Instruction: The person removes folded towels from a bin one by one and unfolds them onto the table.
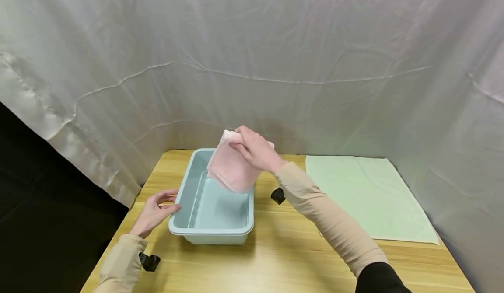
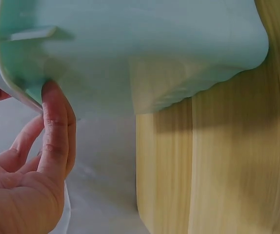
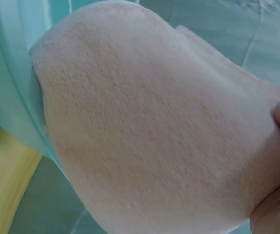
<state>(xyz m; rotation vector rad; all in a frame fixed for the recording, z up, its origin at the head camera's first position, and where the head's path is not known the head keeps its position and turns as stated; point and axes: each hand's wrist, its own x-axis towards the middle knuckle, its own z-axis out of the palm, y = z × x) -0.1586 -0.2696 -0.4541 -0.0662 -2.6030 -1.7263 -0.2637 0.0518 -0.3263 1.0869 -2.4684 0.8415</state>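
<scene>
My right hand (image 1: pixel 259 149) grips a folded pink towel (image 1: pixel 230 167) by its upper edge. The towel hangs over the far right part of a light blue plastic basin (image 1: pixel 212 231), covering some of its rim. In the right wrist view the fuzzy towel (image 3: pixel 145 117) fills most of the picture, with the thumb pressed on it at the right edge. My left hand (image 1: pixel 155 212) pinches the basin's left rim; in the left wrist view its fingers (image 2: pixel 55 129) reach under the lip against the outer wall. Nothing else shows inside the basin.
A pale green towel (image 1: pixel 362 197) lies spread flat at the right of the wooden table (image 1: pixel 291 258). Grey curtains (image 1: pixel 275 57) hang behind and at both sides. Black cloth (image 1: pixel 47 205) shows at the left. Each wrist wears a small black camera (image 1: pixel 278 196).
</scene>
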